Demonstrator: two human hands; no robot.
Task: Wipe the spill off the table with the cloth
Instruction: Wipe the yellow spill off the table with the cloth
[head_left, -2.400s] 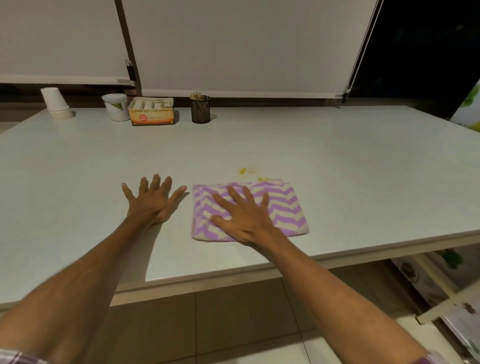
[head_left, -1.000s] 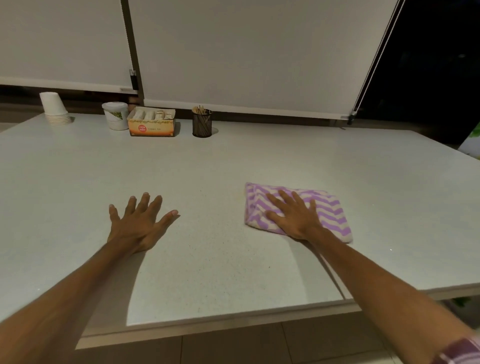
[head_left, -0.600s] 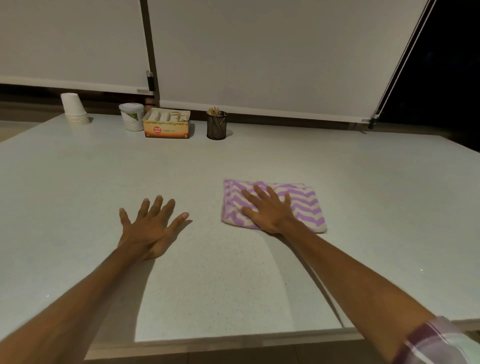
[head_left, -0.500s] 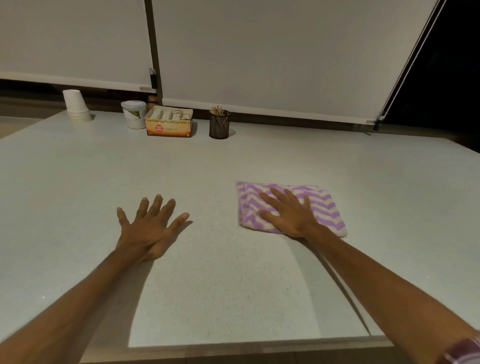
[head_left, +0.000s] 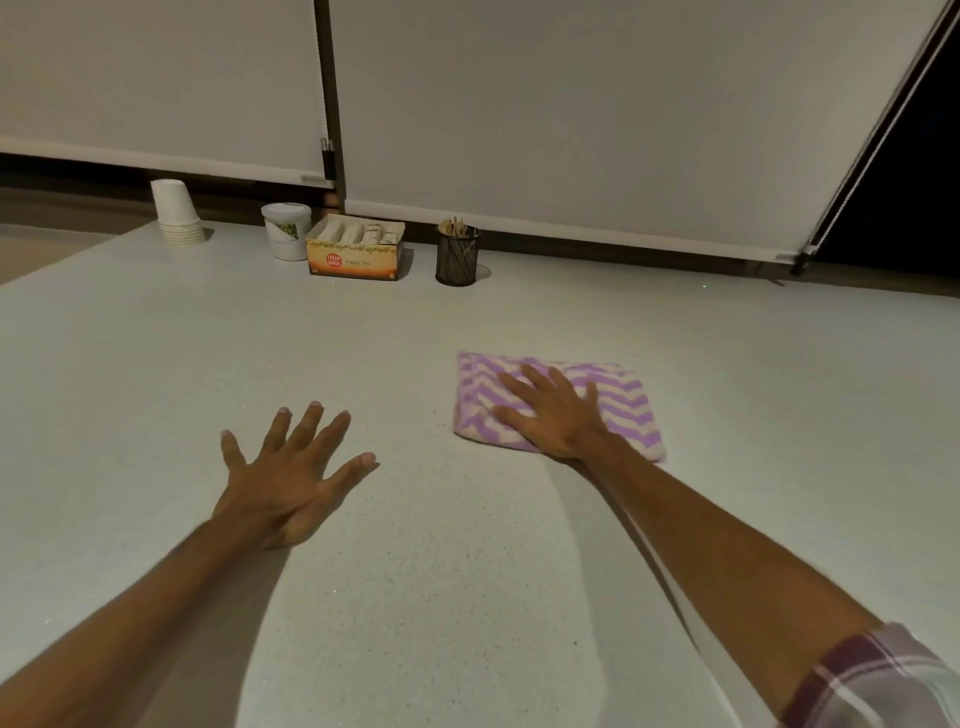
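Observation:
A folded cloth (head_left: 626, 400) with purple and white zigzag stripes lies on the pale speckled table (head_left: 208, 364), right of centre. My right hand (head_left: 556, 415) presses flat on top of the cloth, fingers spread and pointing away from me. My left hand (head_left: 291, 478) rests palm down on the bare table to the left, fingers apart, holding nothing. No spill shows on the table around the cloth; whatever is beneath it is hidden.
Along the table's far edge stand a stack of white paper cups (head_left: 176, 213), a white tub (head_left: 287, 231), an orange tea box (head_left: 356, 249) and a black mesh holder with sticks (head_left: 457, 255). Lowered window blinds hang behind them.
My right hand pushed the cloth away from me over the yellow spots, then slid it right and left; it now sits a little further left. The spots no longer show. My left hand stayed put.

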